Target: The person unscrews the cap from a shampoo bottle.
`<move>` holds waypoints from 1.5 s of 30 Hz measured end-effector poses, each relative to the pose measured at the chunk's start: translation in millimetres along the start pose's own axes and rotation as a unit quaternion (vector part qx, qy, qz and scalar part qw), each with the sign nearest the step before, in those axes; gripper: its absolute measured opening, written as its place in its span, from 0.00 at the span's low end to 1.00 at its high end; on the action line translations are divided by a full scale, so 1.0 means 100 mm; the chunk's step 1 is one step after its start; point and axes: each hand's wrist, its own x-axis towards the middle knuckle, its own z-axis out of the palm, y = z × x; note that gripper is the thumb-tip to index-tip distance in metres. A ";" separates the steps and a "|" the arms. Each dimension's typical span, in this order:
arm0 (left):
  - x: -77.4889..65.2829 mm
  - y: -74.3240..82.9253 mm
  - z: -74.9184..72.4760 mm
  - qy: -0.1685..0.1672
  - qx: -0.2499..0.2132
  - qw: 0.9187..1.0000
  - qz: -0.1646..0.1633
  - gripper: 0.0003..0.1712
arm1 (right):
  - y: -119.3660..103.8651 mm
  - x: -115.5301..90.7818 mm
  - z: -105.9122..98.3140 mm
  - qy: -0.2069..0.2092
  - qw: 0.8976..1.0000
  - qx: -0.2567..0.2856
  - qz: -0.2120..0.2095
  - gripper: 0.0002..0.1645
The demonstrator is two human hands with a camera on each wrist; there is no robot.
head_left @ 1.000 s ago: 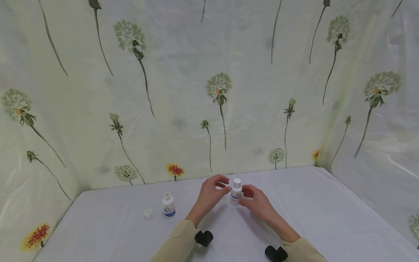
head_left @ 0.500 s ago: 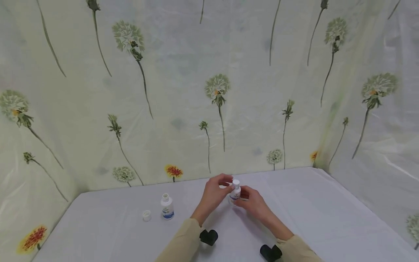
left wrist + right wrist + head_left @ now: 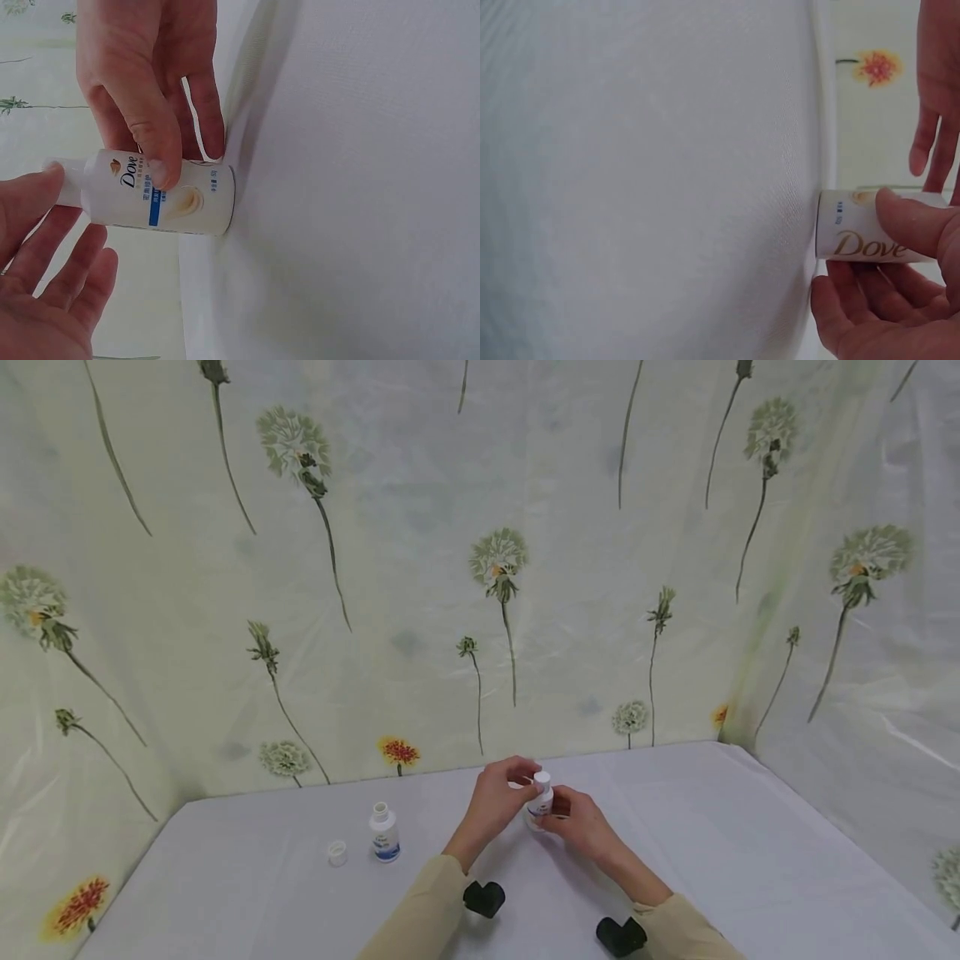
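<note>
In the head view, a white Dove bottle (image 3: 539, 807) stands upright on the white desk (image 3: 750, 860), low in the frame just right of centre. The left hand (image 3: 495, 799) pinches its white cap (image 3: 70, 182) between thumb and forefinger, the other fingers loosely spread; the right hand (image 3: 589, 832) grips the body, thumb across the label. At lower left stand an uncapped bottle (image 3: 386, 837) and, just beside it, a loose cap (image 3: 337, 853).

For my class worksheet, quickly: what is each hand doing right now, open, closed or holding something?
Right hand: holding the white Dove bottle by its body.
Left hand: pinching that bottle's white cap.
</note>
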 end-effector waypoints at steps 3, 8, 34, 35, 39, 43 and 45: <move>0.00 0.01 -0.01 -0.001 -0.002 1.000 0.000 0.13 | -0.01 -0.01 0.00 0.000 1.000 0.001 0.004 0.23; -0.02 0.03 -0.02 -0.002 -0.003 1.000 -0.004 0.13 | -0.02 -0.03 0.02 0.006 1.000 0.001 0.018 0.23; -0.11 0.09 -0.17 -0.005 -0.013 1.000 0.022 0.12 | -0.12 -0.14 0.02 0.000 1.000 0.007 0.013 0.23; -0.11 0.09 -0.18 -0.004 -0.013 1.000 0.024 0.12 | -0.13 -0.15 0.02 0.000 1.000 0.006 0.010 0.22; -0.12 0.10 -0.21 0.001 -0.012 0.999 0.030 0.12 | -0.15 -0.15 0.02 -0.001 1.000 0.002 -0.003 0.22; -0.14 0.08 -0.27 -0.001 -0.010 1.000 0.027 0.12 | -0.17 -0.15 0.04 -0.004 1.000 0.000 -0.012 0.22; -0.15 0.07 -0.30 -0.005 -0.008 1.000 0.025 0.12 | -0.18 -0.16 0.05 -0.005 1.000 0.001 -0.016 0.22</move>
